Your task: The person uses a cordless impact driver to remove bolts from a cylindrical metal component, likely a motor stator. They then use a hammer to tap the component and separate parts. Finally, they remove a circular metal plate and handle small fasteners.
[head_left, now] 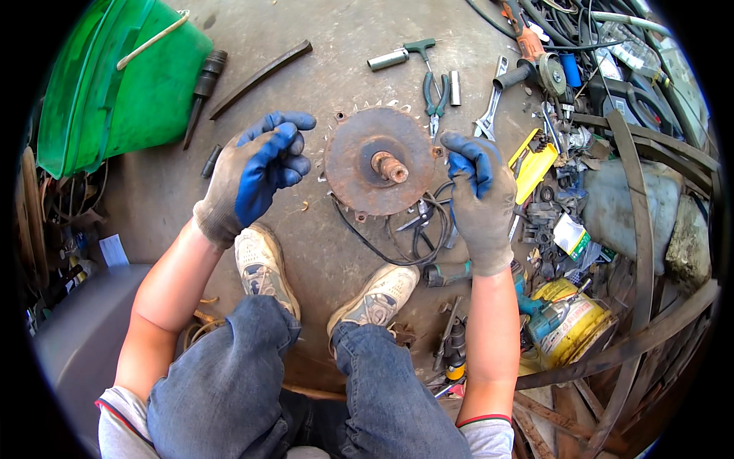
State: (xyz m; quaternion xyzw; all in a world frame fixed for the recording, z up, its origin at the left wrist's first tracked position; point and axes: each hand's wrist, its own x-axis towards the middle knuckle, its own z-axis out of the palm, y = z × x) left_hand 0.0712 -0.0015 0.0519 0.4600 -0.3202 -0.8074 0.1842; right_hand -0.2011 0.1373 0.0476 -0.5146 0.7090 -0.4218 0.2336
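Observation:
A round, rusty metal disc with a toothed rim and a stub shaft [344, 161] lies on the floor in front of me, between my two gloved hands. My left hand [264, 164], in a grey glove with blue palm and fingers, hovers to its left, fingers half bent and apart, holding nothing. To the disc's right, my right hand [478, 180] is raised in a matching glove. Its fingers are loosely curled, and I see nothing in them. Pliers with dark green handles [436, 98] lie just beyond the disc, beside a T-handle tool [420, 47] and metal sockets [456, 88].
A green plastic bin [145, 92] stands at the far left, near a dark, heavy socket tool [205, 88] and a curved metal strip [260, 80]. Rightward lie an adjustable wrench [489, 111], an angle grinder [535, 57], a yellow tray [534, 172] and scrap metal. A black cable [367, 246] loops near my shoes.

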